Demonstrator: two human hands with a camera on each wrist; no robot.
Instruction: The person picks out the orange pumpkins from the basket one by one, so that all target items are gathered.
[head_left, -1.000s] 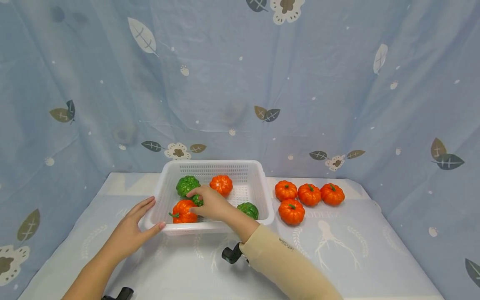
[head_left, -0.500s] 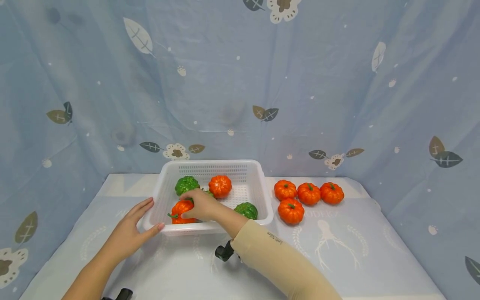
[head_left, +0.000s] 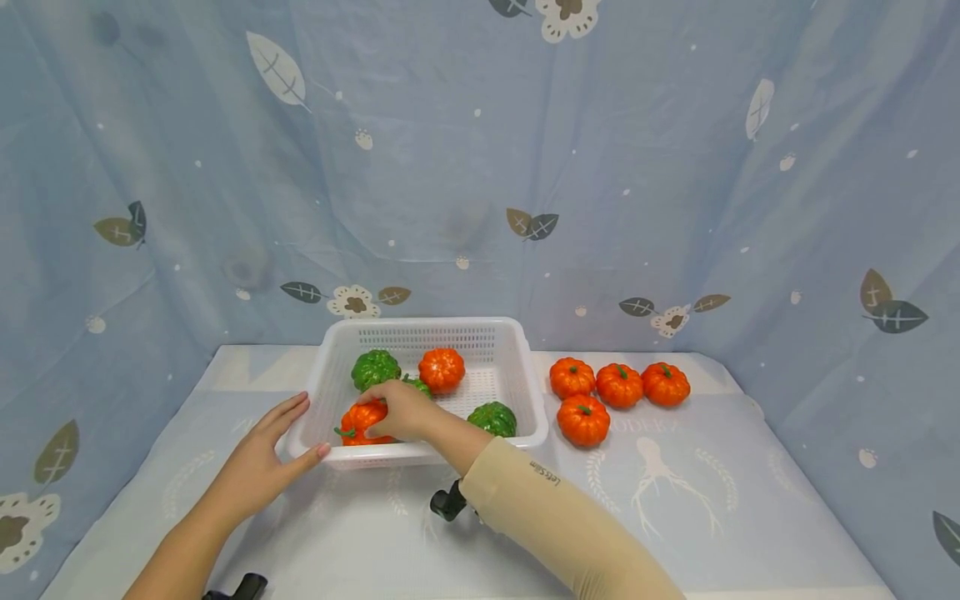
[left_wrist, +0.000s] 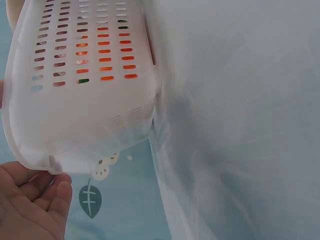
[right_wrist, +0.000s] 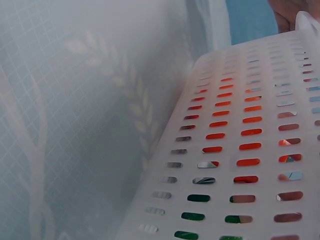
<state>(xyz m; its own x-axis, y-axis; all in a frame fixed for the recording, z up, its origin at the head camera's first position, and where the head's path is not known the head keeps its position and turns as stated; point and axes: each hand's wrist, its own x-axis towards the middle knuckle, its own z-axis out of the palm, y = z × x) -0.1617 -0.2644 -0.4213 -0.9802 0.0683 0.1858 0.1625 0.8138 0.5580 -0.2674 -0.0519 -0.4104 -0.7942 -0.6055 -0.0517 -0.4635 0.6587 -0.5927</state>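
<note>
A white perforated basket [head_left: 427, 335] holds small orange and green pumpkins. My right hand [head_left: 411, 413] reaches in over the front rim and grips an orange pumpkin [head_left: 358, 423] at the front left, thumb on the near side and fingers over the top. That pumpkin lies tilted, its green stem pointing left. Just behind the hand are a green pumpkin [head_left: 375, 368] and a partly hidden green one [head_left: 418, 386]. At the basket's front left corner, my left hand [head_left: 258, 462] touches the rim with extended fingers. In the right wrist view the basket wall [right_wrist: 225, 165] hides the right hand's grasp.
Also inside the basket are an orange pumpkin [head_left: 442, 370] at the back and a green one [head_left: 492, 418] at the front right. Several orange pumpkins [head_left: 583, 421] stand grouped on the table right of the basket. A patterned blue curtain [head_left: 480, 167] hangs behind.
My right hand has shifted left from a green pumpkin to the orange one at the front left. The green pumpkin now sits farther back and right. My left hand stays at the rim.
</note>
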